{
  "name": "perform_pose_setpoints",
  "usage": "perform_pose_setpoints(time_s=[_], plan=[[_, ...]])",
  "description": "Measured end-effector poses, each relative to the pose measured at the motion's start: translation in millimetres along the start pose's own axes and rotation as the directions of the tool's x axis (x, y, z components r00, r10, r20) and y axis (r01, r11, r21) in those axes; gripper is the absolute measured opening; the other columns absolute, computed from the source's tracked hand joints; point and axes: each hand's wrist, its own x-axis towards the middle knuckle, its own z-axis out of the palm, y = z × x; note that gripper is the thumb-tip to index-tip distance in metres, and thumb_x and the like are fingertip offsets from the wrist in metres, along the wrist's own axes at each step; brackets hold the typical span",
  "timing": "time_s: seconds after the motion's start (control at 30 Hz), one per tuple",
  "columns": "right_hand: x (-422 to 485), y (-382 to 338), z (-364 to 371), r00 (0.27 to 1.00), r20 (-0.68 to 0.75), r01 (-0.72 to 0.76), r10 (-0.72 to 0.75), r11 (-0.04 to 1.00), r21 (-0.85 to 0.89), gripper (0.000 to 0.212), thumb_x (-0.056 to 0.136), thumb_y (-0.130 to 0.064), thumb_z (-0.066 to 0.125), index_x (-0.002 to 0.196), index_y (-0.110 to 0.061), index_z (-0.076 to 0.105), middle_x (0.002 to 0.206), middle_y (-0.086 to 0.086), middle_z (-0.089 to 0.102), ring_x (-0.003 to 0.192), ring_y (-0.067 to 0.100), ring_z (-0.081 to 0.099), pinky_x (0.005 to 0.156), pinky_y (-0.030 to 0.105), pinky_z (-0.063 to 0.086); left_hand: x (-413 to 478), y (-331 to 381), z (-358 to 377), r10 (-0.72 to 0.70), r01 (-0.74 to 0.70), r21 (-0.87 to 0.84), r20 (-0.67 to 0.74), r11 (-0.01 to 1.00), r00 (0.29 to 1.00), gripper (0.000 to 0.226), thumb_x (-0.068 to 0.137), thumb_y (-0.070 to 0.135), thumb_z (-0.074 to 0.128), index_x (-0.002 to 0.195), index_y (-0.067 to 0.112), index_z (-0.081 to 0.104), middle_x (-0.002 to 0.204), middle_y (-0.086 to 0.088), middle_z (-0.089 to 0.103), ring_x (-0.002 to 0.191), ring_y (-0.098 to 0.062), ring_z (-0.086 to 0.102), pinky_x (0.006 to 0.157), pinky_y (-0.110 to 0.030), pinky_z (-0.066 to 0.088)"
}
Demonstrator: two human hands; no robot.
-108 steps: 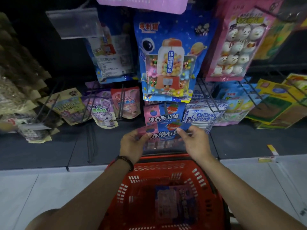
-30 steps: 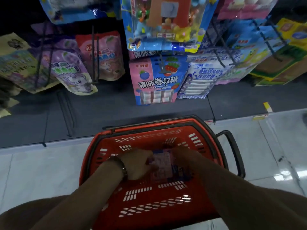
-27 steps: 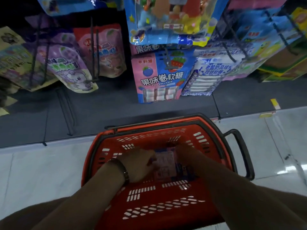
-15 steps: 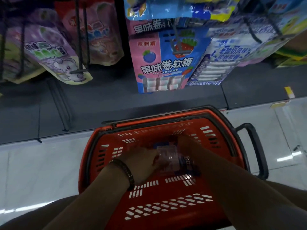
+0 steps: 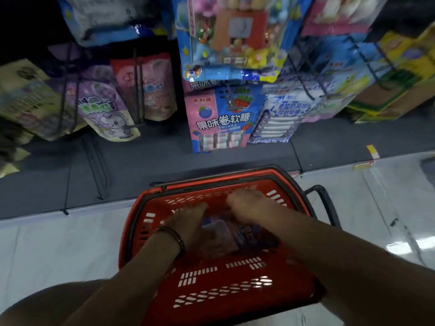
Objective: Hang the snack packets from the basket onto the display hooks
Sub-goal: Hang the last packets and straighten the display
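**Red basket point(image 5: 282, 278) on the floor, both hands inside.** A snack packet point(image 5: 220, 232) lies flat on the basket's bottom, toward its far wall, between the left hand point(image 5: 188, 223) and the right hand point(image 5: 247, 207). It is judged a light, soft film pouch with slippery faces. It is best taken by the stiffer sealed top edge, beside the hang hole. Grip: the fingers of both hands look stretched over the packet rather than curled. The left seems to touch its edge, but motion blur hides whether either hand pinches it. The display hooks point(image 5: 137, 90) stand beyond the basket's far rim.
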Motion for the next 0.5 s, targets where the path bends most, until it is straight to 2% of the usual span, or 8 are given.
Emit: perform_pose_setpoints(time_s=[0.07, 0.13, 0.2, 0.27, 0.37, 0.43, 0.47, 0.5], plan=[[-27, -5, -33, 0.998, -0.036, 0.045, -0.048, 0.997, -0.066, 0.010, 0.092, -0.018, 0.074, 0.100, -0.021, 0.075, 0.097, 0.002, 0.074, 0.095, 0.026, 0.071, 0.078, 0.031, 0.052, -4, 4, 0, 0.016, -0.020, -0.087, -0.045, 0.996, 0.999, 0.038, 0.095, 0.049, 0.068, 0.127, 0.029, 0.061, 0.121, 0.001, 0.071, 0.113, -0.024, 0.068, 0.091, -0.035, 0.054], [-54, -6, -57, 0.996, -0.048, 0.063, -0.069, 0.990, -0.126, 0.010, 0.094, -0.022, 0.074, 0.104, -0.021, 0.075, 0.089, 0.001, 0.074, 0.087, 0.024, 0.070, 0.072, 0.027, 0.048, -11, 9, -8, 0.057, -0.086, -0.180, -0.161, 0.980, 0.985, 0.024, 0.095, 0.044, 0.070, 0.112, 0.027, 0.068, 0.106, 0.006, 0.074, 0.101, -0.020, 0.068, 0.081, -0.032, 0.049], [-79, -2, -67, 0.977, -0.176, 0.099, -0.121, 0.987, -0.126, 0.015, 0.097, -0.026, 0.070, 0.111, -0.023, 0.075, 0.102, 0.003, 0.075, 0.100, 0.026, 0.069, 0.077, 0.029, 0.047, -23, 14, -16, 0.082, -0.149, -0.266, -0.248, 0.952, 0.965, 0.012, 0.093, 0.038, 0.074, 0.093, 0.029, 0.067, 0.088, 0.010, 0.070, 0.085, -0.011, 0.063, 0.074, -0.031, 0.043], [-97, 4, -66, 0.930, -0.340, 0.148, -0.143, 0.989, -0.011, 0.023, 0.098, -0.027, 0.066, 0.120, -0.027, 0.072, 0.123, 0.005, 0.071, 0.121, 0.028, 0.063, 0.093, 0.033, 0.049, -35, 13, -19, 0.058, -0.171, -0.344, -0.313, 0.923, 0.948, 0.015, 0.093, 0.035, 0.074, 0.084, 0.029, 0.064, 0.077, 0.011, 0.066, 0.076, -0.007, 0.058, 0.071, -0.030, 0.043], [-121, 11, -55, 0.723, -0.680, 0.368, -0.123, 0.901, 0.229, 0.044, 0.095, -0.027, 0.071, 0.138, -0.027, 0.061, 0.141, -0.001, 0.055, 0.127, 0.018, 0.058, 0.107, 0.031, 0.048, -55, 9, -27, -0.002, -0.195, -0.453, -0.399, 0.870, 0.917, 0.019, 0.091, 0.038, 0.071, 0.085, 0.021, 0.067, 0.078, 0.004, 0.070, 0.072, -0.007, 0.060, 0.075, -0.036, 0.050], [-136, 18, -38, 0.506, -0.860, 0.517, 0.066, 0.775, 0.364, 0.050, 0.092, -0.024, 0.075, 0.139, -0.026, 0.058, 0.139, -0.006, 0.048, 0.113, 0.011, 0.064, 0.096, 0.020, 0.051, -66, 6, -34, -0.052, -0.192, -0.542, -0.402, 0.818, 0.914, 0.016, 0.096, 0.027, 0.073, 0.085, 0.016, 0.071, 0.082, 0.002, 0.076, 0.073, -0.004, 0.064, 0.075, -0.033, 0.052], [-140, 22, -24, 0.431, -0.881, 0.549, 0.197, 0.718, 0.429, 0.048, 0.090, -0.023, 0.078, 0.135, -0.027, 0.059, 0.133, -0.008, 0.050, 0.107, 0.008, 0.066, 0.090, 0.016, 0.052, -71, 6, -38, -0.072, -0.200, -0.605, -0.395, 0.771, 0.916, 0.014, 0.098, 0.018, 0.073, 0.083, 0.017, 0.074, 0.083, 0.004, 0.079, 0.075, 0.001, 0.066, 0.075, -0.027, 0.052], [-142, 25, -10, 0.406, -0.852, 0.561, 0.330, 0.646, 0.518, 0.045, 0.089, -0.024, 0.082, 0.128, -0.027, 0.060, 0.126, -0.009, 0.055, 0.105, 0.009, 0.067, 0.088, 0.019, 0.053, -77, 5, -41, -0.091, -0.210, -0.647, -0.398, 0.733, 0.913, 0.020, 0.098, 0.013, 0.072, 0.081, 0.022, 0.076, 0.083, 0.009, 0.080, 0.076, 0.005, 0.067, 0.076, -0.021, 0.051]])
